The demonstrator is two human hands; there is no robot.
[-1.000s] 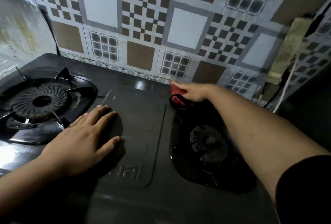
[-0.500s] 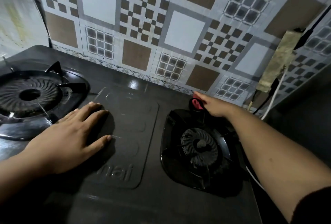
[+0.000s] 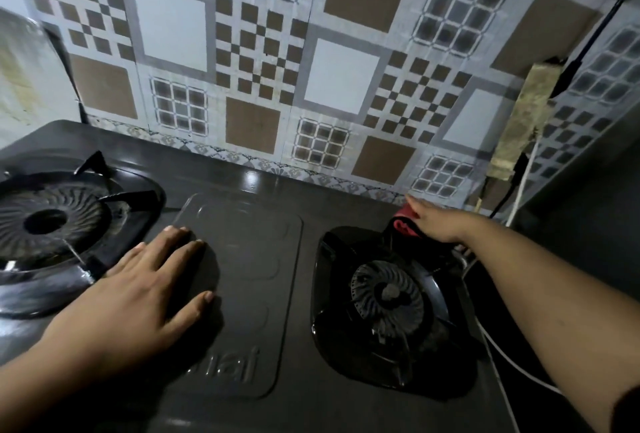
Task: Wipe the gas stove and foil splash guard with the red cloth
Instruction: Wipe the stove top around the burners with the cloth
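Observation:
The black two-burner gas stove point(image 3: 249, 183) fills the lower half of the head view. My right hand point(image 3: 433, 221) presses the red cloth point(image 3: 403, 223) onto the stove's back edge, just behind the right burner point(image 3: 388, 297). Most of the cloth is hidden under the fingers. My left hand point(image 3: 138, 290) lies flat, fingers apart, on the stove's raised middle panel, beside the left burner point(image 3: 52, 221). The foil splash guard point(image 3: 24, 79) stands at the far left behind the left burner.
A patterned tile wall point(image 3: 339, 75) rises directly behind the stove. At the right a stained power strip point(image 3: 523, 127) hangs on the wall, with a black cable and a white cable point(image 3: 502, 360) running down past the stove's right edge.
My right hand has slid the red cloth to the right along the stove's back edge, from near the middle to behind the right burner. My left hand has stayed flat on the middle panel.

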